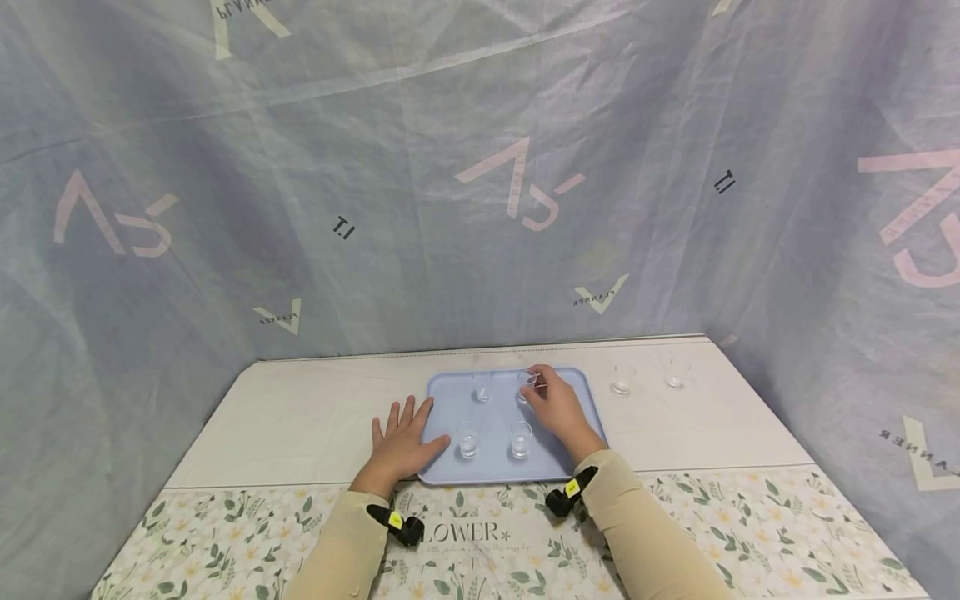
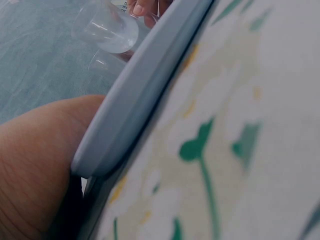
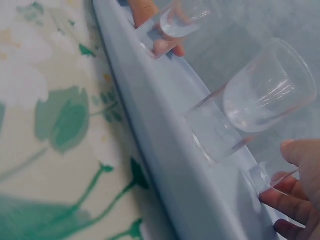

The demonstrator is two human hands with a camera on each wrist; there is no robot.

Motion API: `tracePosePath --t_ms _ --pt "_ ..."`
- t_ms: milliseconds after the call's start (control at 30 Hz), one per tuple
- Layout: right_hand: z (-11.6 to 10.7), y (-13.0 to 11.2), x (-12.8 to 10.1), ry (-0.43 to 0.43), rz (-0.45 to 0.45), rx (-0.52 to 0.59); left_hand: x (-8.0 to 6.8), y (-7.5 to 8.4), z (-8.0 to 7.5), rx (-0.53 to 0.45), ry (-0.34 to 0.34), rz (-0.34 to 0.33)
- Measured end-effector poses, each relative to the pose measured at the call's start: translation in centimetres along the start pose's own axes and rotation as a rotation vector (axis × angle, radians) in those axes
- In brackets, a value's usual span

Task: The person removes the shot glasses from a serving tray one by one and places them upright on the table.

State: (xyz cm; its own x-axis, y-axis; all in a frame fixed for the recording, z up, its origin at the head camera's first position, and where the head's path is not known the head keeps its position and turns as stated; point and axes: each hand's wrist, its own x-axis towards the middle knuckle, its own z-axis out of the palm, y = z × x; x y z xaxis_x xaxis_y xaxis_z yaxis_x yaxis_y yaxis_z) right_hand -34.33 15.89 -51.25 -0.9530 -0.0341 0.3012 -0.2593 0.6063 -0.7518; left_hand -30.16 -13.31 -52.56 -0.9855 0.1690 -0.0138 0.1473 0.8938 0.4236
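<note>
The right hand point(image 1: 558, 407) pinches a small glass point(image 1: 528, 382) at the tray's point(image 1: 442, 392) far right; the left hand point(image 1: 401, 440) lies flat, fingers spread, steadying its edge. Setting it down calls for a gentle release.

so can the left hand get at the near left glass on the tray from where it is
Probably yes. The left hand lies flat on the tray edge, its thumb right beside the near left glass, with nothing between them.

I see a white table point(image 1: 315, 408) carrying a blue tray point(image 1: 450, 471), two small glasses point(image 1: 621, 379) and a floral cloth point(image 1: 750, 525).
</note>
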Motion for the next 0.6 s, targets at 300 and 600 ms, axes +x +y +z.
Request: tracePosePath --t_ms 300,600 --pt "-1.0 -0.2 0.1 0.008 0.011 0.08 -0.1 0.1 -0.2 0.001 0.0 0.0" --pt "-1.8 0.2 0.4 0.039 -0.011 0.076 -0.3 0.2 -0.3 -0.001 0.007 0.007"
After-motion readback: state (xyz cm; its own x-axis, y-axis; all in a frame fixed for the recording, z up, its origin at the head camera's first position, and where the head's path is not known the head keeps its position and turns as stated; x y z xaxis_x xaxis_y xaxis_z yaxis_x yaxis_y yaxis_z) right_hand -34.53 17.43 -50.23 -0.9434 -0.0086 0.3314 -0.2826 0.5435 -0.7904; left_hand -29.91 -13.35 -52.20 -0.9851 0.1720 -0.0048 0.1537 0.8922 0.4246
